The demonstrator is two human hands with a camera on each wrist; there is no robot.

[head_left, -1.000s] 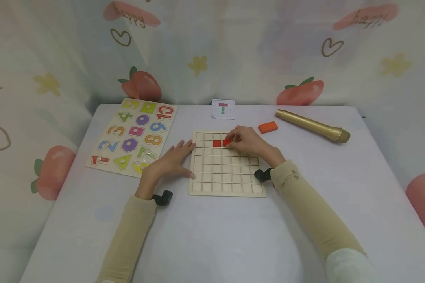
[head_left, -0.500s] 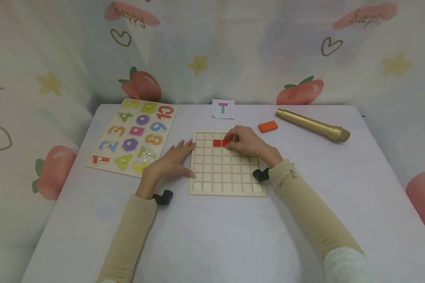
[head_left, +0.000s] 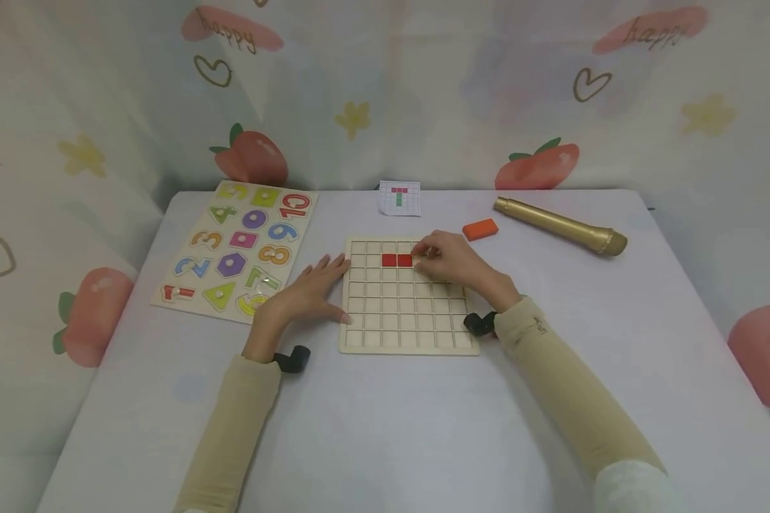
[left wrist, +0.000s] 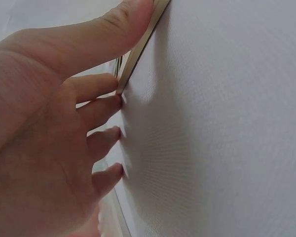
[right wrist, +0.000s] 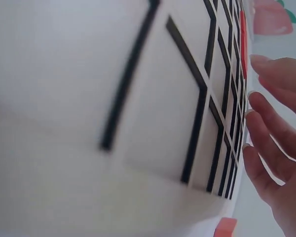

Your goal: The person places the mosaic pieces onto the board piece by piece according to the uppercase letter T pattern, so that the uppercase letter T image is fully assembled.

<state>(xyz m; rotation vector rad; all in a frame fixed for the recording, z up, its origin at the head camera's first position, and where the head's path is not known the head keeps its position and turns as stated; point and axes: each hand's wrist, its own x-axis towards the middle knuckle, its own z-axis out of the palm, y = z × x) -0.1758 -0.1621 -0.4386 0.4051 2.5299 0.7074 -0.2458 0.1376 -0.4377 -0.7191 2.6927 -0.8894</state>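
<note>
A pale wooden grid board (head_left: 391, 306) lies on the table between the hands. Two red square tiles (head_left: 389, 261) sit side by side in its second row from the far edge. My left hand (head_left: 304, 293) spreads along the left edge, thumb and fingertips at the rim. In the left wrist view, the thumb (left wrist: 130, 22) presses on the board's edge while the fingertips reach down to the tabletop. My right hand (head_left: 452, 260) hovers over the upper right cells, its fingertips just right of the tiles. In the right wrist view, its fingers (right wrist: 271, 121) are loosely bent with nothing visible between them.
Left of the board lies a number and shape puzzle (head_left: 234, 249). A small card with a T pattern (head_left: 400, 198) is at the back. An orange block (head_left: 480, 229) and a gold tube (head_left: 561, 225) lie at the back right. A printed curtain (head_left: 423, 92) hangs behind.
The right hand's fingertips have slid right off the second red tile, which now lies squarely beside the first. The left hand has kept its place at the board's edge.
</note>
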